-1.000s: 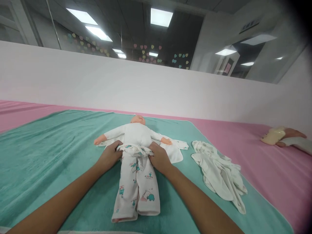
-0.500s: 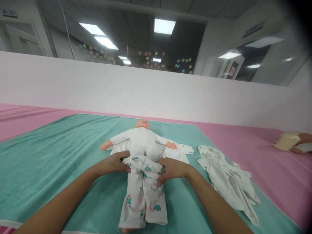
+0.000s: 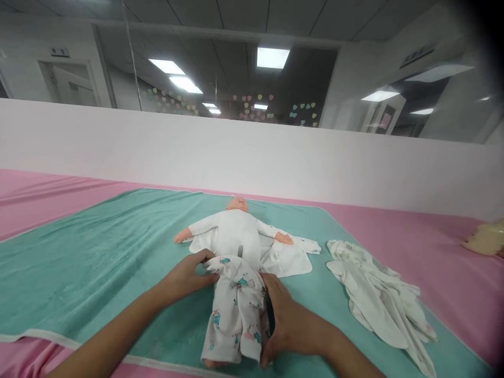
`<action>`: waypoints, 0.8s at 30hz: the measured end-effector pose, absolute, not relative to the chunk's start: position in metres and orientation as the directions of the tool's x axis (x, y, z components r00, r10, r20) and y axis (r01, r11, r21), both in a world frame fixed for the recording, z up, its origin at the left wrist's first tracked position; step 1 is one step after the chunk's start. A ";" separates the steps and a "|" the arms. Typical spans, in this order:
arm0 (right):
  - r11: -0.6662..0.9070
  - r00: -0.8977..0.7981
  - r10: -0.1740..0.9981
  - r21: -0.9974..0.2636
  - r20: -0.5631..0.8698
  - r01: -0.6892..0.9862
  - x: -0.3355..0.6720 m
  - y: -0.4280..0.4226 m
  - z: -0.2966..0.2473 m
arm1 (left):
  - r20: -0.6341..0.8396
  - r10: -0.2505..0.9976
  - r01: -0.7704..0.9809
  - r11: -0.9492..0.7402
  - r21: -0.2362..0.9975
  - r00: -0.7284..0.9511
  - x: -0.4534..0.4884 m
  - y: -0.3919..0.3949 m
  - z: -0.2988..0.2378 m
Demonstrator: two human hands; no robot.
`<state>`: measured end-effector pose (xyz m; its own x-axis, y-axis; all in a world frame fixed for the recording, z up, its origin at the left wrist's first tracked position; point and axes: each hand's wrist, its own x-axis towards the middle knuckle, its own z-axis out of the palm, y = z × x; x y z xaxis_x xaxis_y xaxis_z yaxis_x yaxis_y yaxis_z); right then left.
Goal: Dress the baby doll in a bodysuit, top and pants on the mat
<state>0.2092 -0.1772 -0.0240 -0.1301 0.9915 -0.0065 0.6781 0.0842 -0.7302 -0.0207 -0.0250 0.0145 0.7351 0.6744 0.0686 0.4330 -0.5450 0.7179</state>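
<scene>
A baby doll [image 3: 232, 228] in a white top lies on its back on a teal towel [image 3: 98, 252], arms spread, head away from me. White printed trousers [image 3: 236, 310] cover its legs. My left hand [image 3: 188, 274] grips the trousers' waistband at the doll's left side. My right hand [image 3: 285, 319] wraps round the right trouser leg lower down, fingers closed on the cloth. An open white garment [image 3: 289, 257] lies spread under the doll.
A crumpled white garment [image 3: 378, 294] lies on the towel to the right. The towel covers a pink surface [image 3: 417, 236], backed by a low white wall [image 3: 252, 152]. A cream object [image 3: 486, 242] rests at the far right edge.
The trousers have slid down from the doll's waist toward me. My right hand has moved from the waistband down to the trouser leg. The view has tilted up slightly.
</scene>
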 end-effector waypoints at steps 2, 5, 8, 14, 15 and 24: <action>0.081 -0.101 0.995 -0.702 0.014 0.708 0.203 -0.184 -0.030 | 0.077 0.670 0.405 -0.532 0.743 0.738 -0.026 -0.038 0.013; 0.125 -0.061 0.991 -0.674 0.119 0.728 0.192 -0.187 -0.033 | 0.055 0.572 0.341 -0.560 0.755 0.818 -0.034 -0.059 0.015; 0.164 0.006 0.971 -0.683 0.239 0.712 0.183 -0.187 -0.032 | 0.045 0.481 0.337 -0.675 0.656 0.876 -0.038 -0.079 0.016; 0.065 0.162 0.963 -0.771 0.214 0.633 0.172 -0.195 -0.031 | 0.179 0.457 0.380 -0.859 0.342 0.871 -0.035 -0.108 -0.001; 0.058 0.178 0.960 -0.772 0.217 0.633 0.170 -0.197 -0.031 | 0.199 0.449 0.375 -0.870 0.321 0.871 -0.034 -0.110 -0.005; 0.080 0.229 0.906 -0.676 0.355 0.732 0.151 -0.228 -0.049 | 0.494 0.319 0.294 -0.947 0.129 0.809 -0.049 -0.132 -0.038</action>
<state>0.1506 -0.2284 -0.0486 0.2293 0.9063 0.3550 0.7323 0.0796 -0.6763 -0.0494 -0.1316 -0.0376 0.8090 0.3186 0.4940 0.2940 -0.9470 0.1293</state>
